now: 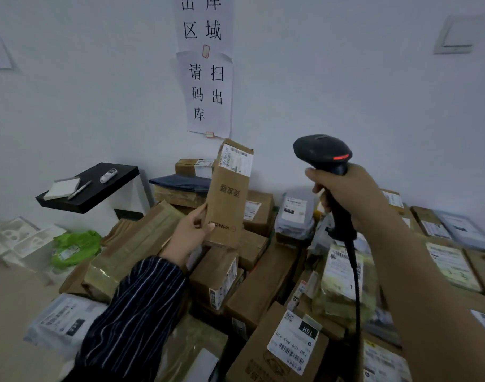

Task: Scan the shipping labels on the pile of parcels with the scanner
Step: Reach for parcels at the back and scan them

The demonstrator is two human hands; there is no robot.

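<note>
**One box up for its scan, scanner raised beside it**

You are in the scanning step itself. The pile of parcels (263, 285) spreads below both of your hands and out past your right forearm, cartons and grey mailers lying at all angles, many with white labels facing up. Those look like the work still ahead, though nothing here shows which have already been read.

Above the pile, your left hand (190, 232) is closed around the lower end of a narrow brown box (227, 197), thumb on the front face, holding it nearly upright. Its shipping label (236, 160) sits at the top end, furthest from your fingers and wrapped over the upper edge.

Your right hand (346, 197) is wrapped tight around the handle of the scanner (322, 153), level with the box and just to its right, apart from it. The cable (355, 285) hangs down from the handle over the pile.

The scanner head seems to face away from you, roughly at the wall, not at the label. My reading: the next move calls for turning the head left towards the label, or tilting the box's top towards the scanner, then pulling the trigger. Watch that the fold in the label does not break the barcode.
</note>
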